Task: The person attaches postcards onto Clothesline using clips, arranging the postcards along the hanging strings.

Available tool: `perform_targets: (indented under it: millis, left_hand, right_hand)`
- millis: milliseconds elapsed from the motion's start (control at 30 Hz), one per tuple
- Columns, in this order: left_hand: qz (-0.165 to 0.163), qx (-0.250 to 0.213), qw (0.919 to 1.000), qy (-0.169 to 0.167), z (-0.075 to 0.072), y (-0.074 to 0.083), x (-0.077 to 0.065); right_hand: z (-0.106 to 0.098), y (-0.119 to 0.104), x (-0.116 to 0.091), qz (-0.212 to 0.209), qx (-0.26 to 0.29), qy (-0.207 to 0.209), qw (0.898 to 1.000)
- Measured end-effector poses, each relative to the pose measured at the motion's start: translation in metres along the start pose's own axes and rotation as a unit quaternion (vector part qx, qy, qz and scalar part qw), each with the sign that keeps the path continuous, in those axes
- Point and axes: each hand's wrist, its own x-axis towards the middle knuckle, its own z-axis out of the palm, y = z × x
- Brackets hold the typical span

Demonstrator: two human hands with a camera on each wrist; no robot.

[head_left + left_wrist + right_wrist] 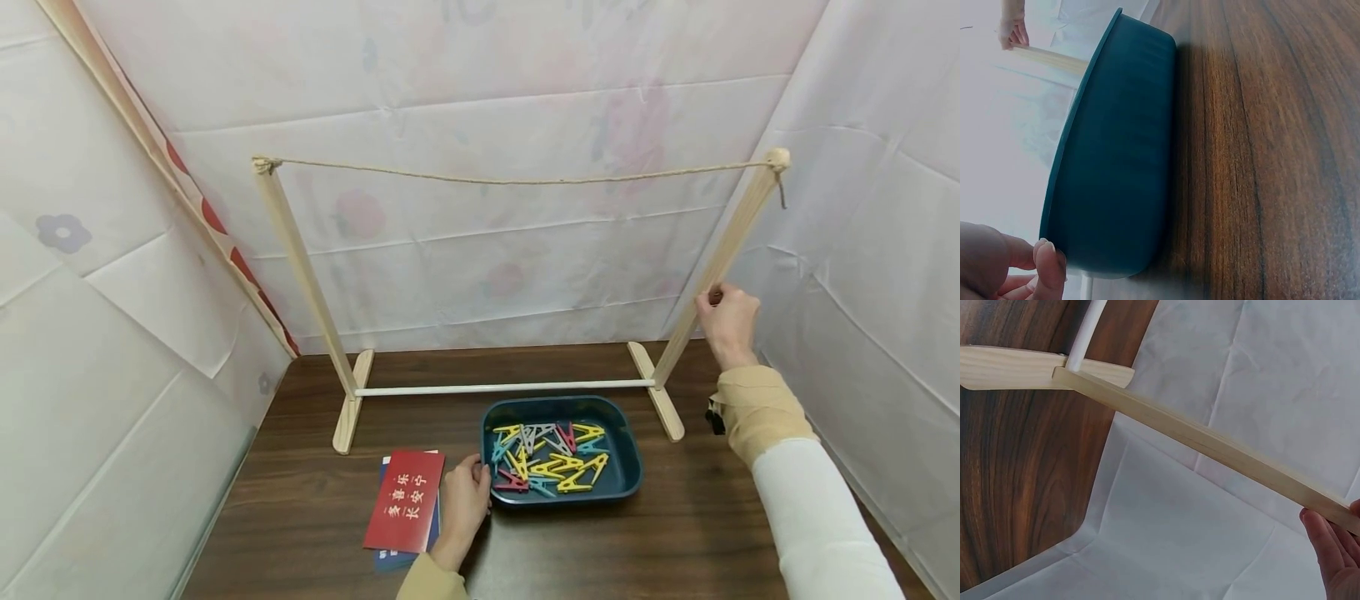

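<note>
My left hand (465, 498) is at the left side of a dark teal plastic tray (628, 475), pinching its rim near the front corner; the left wrist view shows the fingertips (1050, 262) right at that rim. Plastic clothespins (570, 462) in yellow, blue, grey and red lie in the tray. With my right hand (729, 321) I pinch the right wooden post (723, 250) of a drying rack partway up. The right wrist view has the fingers (1322, 544) on the post's edges. A string (480, 181) hangs slightly slack between the two post tops.
Left of the tray lies a red card (405, 500) with gold characters, over blue cards (390, 560). The rack's left post (307, 275) stands behind them, joined by a white bottom rod (495, 388). White patterned sheets (480, 275) close off the table (300, 517) behind and beside.
</note>
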Motion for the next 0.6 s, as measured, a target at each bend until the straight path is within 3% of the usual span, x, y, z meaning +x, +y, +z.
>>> perform_targets:
  millis: [600]
  left_hand:
    - [-0.008, -0.045, 0.9988, -0.018, 0.0064, 0.0023, -0.0008]
  right_hand:
    - [-0.0074, 0.0055, 0.0029, 0.039, -0.003, -0.019, 0.999]
